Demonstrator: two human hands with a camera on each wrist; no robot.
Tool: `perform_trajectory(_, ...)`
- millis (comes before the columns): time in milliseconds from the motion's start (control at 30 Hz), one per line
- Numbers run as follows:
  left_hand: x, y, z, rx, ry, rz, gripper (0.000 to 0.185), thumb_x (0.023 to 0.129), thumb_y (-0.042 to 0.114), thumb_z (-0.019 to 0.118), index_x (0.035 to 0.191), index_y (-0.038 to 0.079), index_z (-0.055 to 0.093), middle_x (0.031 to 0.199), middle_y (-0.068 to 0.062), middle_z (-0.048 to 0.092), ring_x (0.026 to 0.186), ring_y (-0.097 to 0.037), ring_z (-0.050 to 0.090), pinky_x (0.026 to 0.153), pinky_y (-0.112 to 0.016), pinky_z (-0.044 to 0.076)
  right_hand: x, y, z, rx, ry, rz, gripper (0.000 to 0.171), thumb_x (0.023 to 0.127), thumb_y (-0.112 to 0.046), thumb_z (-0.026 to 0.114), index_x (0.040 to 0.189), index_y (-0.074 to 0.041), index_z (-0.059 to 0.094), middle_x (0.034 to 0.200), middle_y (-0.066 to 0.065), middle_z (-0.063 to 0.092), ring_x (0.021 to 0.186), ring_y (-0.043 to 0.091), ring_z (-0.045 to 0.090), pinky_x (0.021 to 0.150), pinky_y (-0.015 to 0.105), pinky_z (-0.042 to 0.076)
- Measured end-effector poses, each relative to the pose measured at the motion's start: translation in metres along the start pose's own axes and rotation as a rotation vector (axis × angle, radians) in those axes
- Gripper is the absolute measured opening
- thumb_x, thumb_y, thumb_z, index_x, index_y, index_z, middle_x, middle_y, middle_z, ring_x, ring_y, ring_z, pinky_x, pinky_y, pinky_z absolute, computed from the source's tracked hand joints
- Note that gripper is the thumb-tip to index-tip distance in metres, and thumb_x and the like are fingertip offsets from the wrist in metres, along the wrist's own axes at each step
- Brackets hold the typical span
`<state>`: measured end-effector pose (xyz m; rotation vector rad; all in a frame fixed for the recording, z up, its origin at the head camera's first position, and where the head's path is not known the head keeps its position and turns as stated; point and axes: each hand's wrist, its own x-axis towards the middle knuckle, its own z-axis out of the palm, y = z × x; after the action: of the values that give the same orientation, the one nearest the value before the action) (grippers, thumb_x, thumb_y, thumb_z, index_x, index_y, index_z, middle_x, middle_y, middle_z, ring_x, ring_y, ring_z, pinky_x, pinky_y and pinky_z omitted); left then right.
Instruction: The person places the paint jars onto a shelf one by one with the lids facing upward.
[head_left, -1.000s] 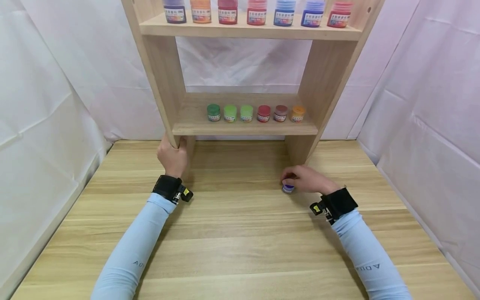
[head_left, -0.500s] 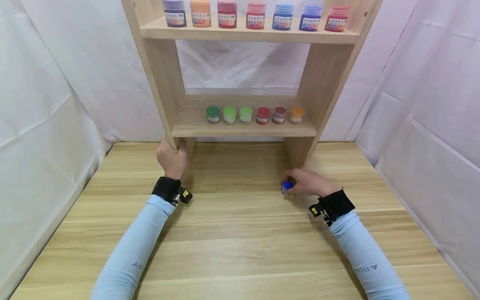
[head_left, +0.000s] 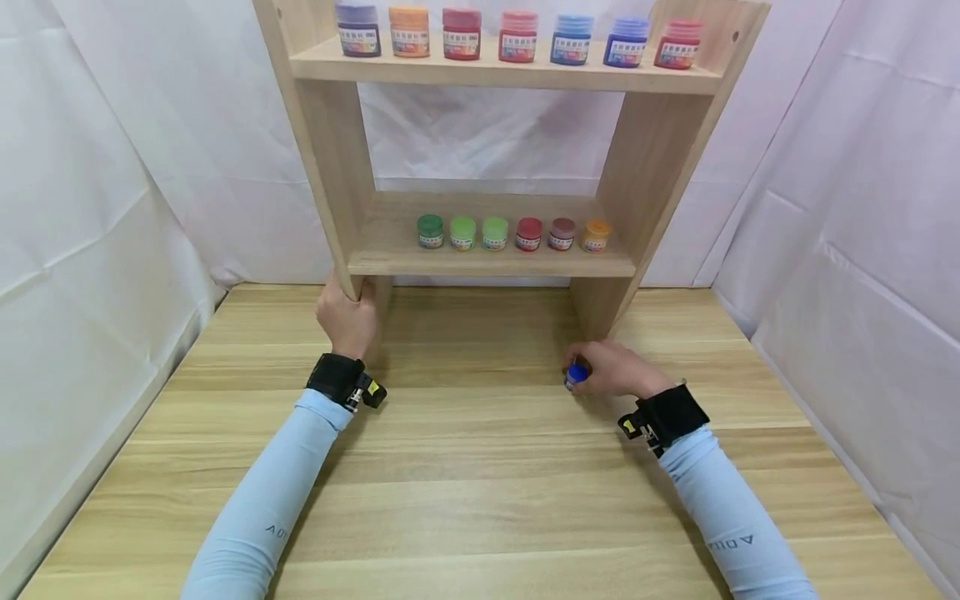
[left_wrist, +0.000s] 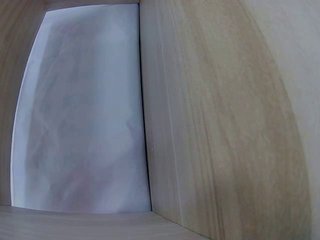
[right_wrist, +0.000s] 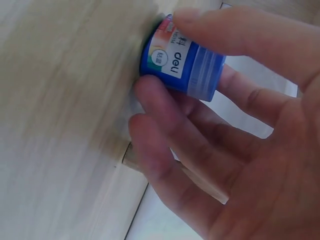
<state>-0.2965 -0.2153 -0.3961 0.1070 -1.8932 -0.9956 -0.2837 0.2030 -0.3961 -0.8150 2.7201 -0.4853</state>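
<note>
A small blue paint jar (head_left: 576, 375) stands on the table beside the foot of the wooden shelf's right side. My right hand (head_left: 615, 367) pinches it between thumb and fingers. In the right wrist view the jar (right_wrist: 172, 57) shows a white "deli" label and a translucent blue lid, with its base against the tabletop. My left hand (head_left: 348, 321) grips the lower front edge of the shelf's left side panel (head_left: 327, 179); its fingertips are hidden behind the wood. The left wrist view shows only the shelf's wooden boards (left_wrist: 220, 120) and white cloth, no hand.
Several small jars, such as a dark green jar (head_left: 431, 232) and an orange jar (head_left: 596, 236), line the lower shelf board (head_left: 491, 264). Several larger paint jars stand on the upper board (head_left: 502, 73). White cloth (head_left: 862, 208) hangs around the wooden table (head_left: 480, 500).
My right fingers, earlier over the jar's top, now hold it by its sides, leaving the blue lid in sight. My left hand stays on the side panel. The head view has shifted slightly.
</note>
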Motion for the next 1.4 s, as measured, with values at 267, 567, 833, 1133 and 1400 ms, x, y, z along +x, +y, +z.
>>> perform_trajectory(267,-0.0004,0.0014,0.0002,0.003,-0.005,-0.011,0.024,0.094,0.017,0.069,0.108,-0.003,0.069,0.097,-0.023,0.071,0.086,-0.04,0.064,0.077,-0.056,0.046,0.0003,0.0003,0.0016,0.025,-0.001,0.002,0.038,0.085,-0.02,0.084,0.117,-0.01,0.068,0.108,0.008,0.071,0.095,0.022,0.065,0.085,0.041,0.055)
perform_trajectory(567,-0.0007,0.0002,-0.0007,0.006,0.002,-0.003,0.025,0.093,0.015,0.068,0.111,-0.002,0.069,0.099,-0.024,0.071,0.085,-0.041,0.065,0.075,-0.056,0.046,0.0034,0.0005,0.0052,0.014,0.041,0.019,0.039,0.083,-0.024,0.086,0.113,-0.008,0.066,0.103,0.007,0.071,0.09,0.02,0.063,0.081,0.037,0.053)
perform_trajectory(833,-0.0008,-0.0002,0.0005,0.008,-0.005,0.002,0.023,0.094,0.016,0.068,0.109,-0.002,0.069,0.091,-0.023,0.068,0.078,-0.038,0.059,0.072,-0.051,0.042,0.0029,0.0024,0.0059,0.014,0.054,-0.018,0.034,0.083,-0.019,0.085,0.11,-0.008,0.066,0.101,0.007,0.071,0.089,0.02,0.064,0.081,0.037,0.055)
perform_trajectory(1133,-0.0002,0.0009,0.0,0.007,0.002,-0.002,0.024,0.093,0.016,0.069,0.107,-0.003,0.069,0.094,-0.024,0.069,0.081,-0.041,0.062,0.074,-0.056,0.044,0.0042,0.0036,0.0047,0.011,0.07,-0.03,0.031,0.084,-0.016,0.083,0.109,-0.009,0.066,0.098,0.005,0.07,0.087,0.019,0.062,0.08,0.036,0.053)
perform_trajectory(1400,-0.0001,0.0007,-0.0002,0.003,-0.002,-0.008,0.027,0.094,0.016,0.069,0.113,-0.003,0.069,0.1,-0.024,0.072,0.086,-0.04,0.066,0.075,-0.055,0.046,0.004,0.0034,0.0045,0.002,0.077,-0.039,0.03,0.086,-0.015,0.081,0.111,-0.008,0.066,0.099,0.006,0.07,0.087,0.019,0.062,0.081,0.038,0.054)
